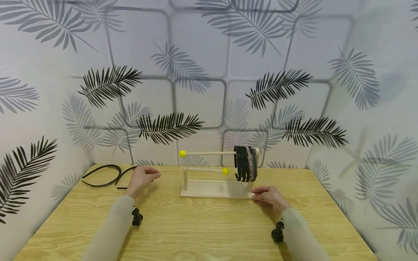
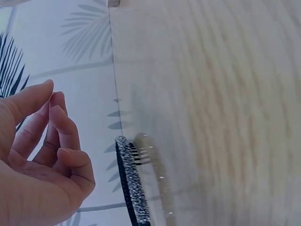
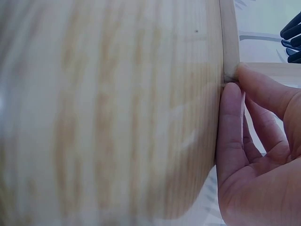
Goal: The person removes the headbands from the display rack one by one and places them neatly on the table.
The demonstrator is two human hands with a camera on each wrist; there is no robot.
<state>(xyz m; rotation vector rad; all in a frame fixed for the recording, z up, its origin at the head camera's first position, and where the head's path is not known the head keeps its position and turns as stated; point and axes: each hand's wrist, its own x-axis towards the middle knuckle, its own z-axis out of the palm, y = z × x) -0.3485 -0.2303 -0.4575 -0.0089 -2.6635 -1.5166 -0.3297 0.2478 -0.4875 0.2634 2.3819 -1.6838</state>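
My right hand pinches the front right corner of the base of a wooden headband stand, with the thumb on top in the right wrist view. Several dark and silver headbands hang together at the right end of the stand's upper bar. At the left, my left hand hovers with fingers loosely bent and nothing between them. Beside it, partly hidden by the hand, lies a toothed headband; the left wrist view shows a glittery silver one. Farther left rests a black headband.
A yellow ball caps the left end of the stand's upper bar, and another yellow ball tips the shorter lower bar. The wood-grain table meets leaf-patterned walls at the back and sides.
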